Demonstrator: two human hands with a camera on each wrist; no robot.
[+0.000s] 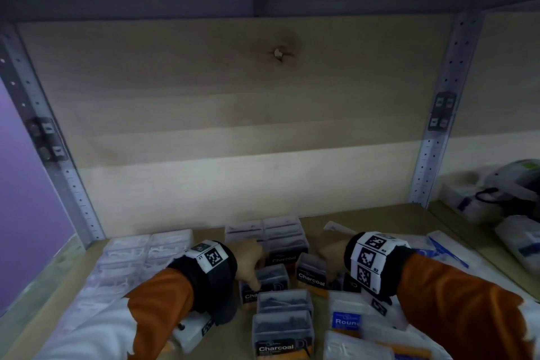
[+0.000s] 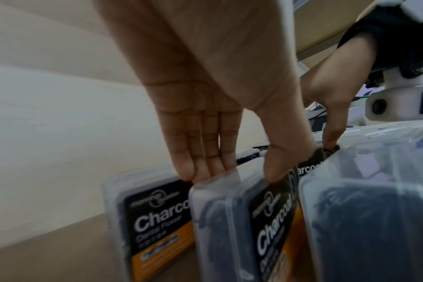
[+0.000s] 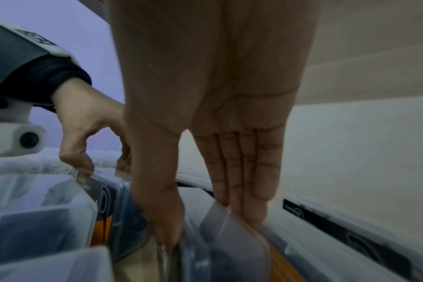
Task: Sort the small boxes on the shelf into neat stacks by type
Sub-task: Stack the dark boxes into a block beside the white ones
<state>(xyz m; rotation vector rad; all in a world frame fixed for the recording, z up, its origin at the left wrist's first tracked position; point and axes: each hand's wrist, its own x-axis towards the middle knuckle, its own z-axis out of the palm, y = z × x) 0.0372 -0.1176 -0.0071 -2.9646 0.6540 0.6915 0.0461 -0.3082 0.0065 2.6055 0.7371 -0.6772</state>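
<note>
Several small clear boxes with black "Charcoal" labels lie on the shelf board (image 1: 380, 219). My left hand (image 1: 257, 275) pinches one Charcoal box (image 1: 264, 283) between thumb and straight fingers; in the left wrist view the left hand (image 2: 234, 175) grips that box (image 2: 273, 229) by its top edge. My right hand (image 1: 327, 269) holds a second Charcoal box (image 1: 311, 275). In the right wrist view the right hand (image 3: 205, 227) clasps this tilted box (image 3: 232, 248). A neat Charcoal stack (image 1: 285, 245) stands just behind both hands.
Rows of white-filled clear boxes (image 1: 140, 254) fill the left. More Charcoal boxes (image 1: 282, 330) and a blue "Round" box (image 1: 346, 320) lie at the front. Plastic bags (image 1: 438, 245) lie right. Metal uprights (image 1: 438, 131) and a wooden back panel (image 1: 233, 126) enclose the bay.
</note>
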